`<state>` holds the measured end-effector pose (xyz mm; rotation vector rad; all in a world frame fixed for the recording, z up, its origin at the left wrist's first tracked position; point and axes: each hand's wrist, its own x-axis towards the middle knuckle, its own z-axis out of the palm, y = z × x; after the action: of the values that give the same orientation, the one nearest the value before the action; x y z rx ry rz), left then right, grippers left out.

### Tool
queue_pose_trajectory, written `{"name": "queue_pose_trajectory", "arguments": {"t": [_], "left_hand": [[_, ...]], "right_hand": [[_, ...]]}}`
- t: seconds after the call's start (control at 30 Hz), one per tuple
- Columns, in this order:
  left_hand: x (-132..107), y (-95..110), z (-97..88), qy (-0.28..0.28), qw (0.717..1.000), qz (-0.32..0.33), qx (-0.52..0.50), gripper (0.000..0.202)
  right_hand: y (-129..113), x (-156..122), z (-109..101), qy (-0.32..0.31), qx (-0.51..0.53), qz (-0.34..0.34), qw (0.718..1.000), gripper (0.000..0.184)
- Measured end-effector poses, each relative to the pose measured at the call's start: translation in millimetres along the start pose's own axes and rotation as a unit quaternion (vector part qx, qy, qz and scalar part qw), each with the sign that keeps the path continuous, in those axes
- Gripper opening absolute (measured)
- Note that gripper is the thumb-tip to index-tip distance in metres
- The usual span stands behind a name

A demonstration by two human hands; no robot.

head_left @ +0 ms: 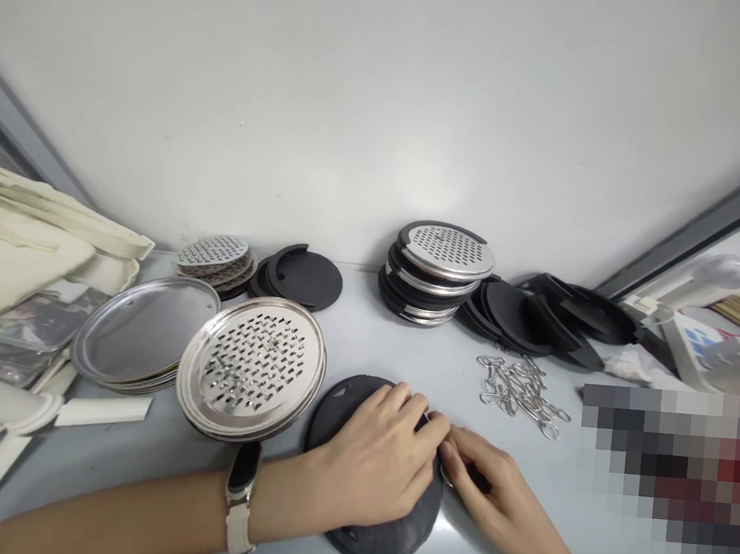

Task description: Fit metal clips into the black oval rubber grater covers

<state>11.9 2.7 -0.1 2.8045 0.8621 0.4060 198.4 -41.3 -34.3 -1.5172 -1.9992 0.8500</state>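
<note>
My left hand, wearing a watch, lies over a round black plastic disc near the table's front edge. Its fingers curl across the disc and hold it down. At the disc's right rim my right hand is closed, its thumb and fingers pinching a thin bent wire clip that is mostly hidden. Similar loose wire clips lie in a tangled pile beyond my right hand. Just left of the disc, a round metal grater plate with raised teeth rests on top of other round pieces.
Metal plates are stacked at left, with small grater discs and black discs behind. Assembled graters form a stack by the wall. More black parts lie right of it. Cream bags crowd the left edge.
</note>
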Motion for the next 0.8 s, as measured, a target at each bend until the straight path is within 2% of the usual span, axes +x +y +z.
{"name": "queue_pose_trajectory", "arguments": {"t": [0.63,0.8], "left_hand": [[-0.3,0.6,0.3,0.002,1.0,0.004,0.011,0.013],[0.7,2.1,-0.2,0.004,1.0,-0.001,0.029,0.01]], "right_hand": [[1.5,-1.4,-0.1,0.037,0.01,0.005,0.999,0.035],[-0.7,0.5,-1.3,0.02,-0.006,-0.002,1.0,0.033]]}}
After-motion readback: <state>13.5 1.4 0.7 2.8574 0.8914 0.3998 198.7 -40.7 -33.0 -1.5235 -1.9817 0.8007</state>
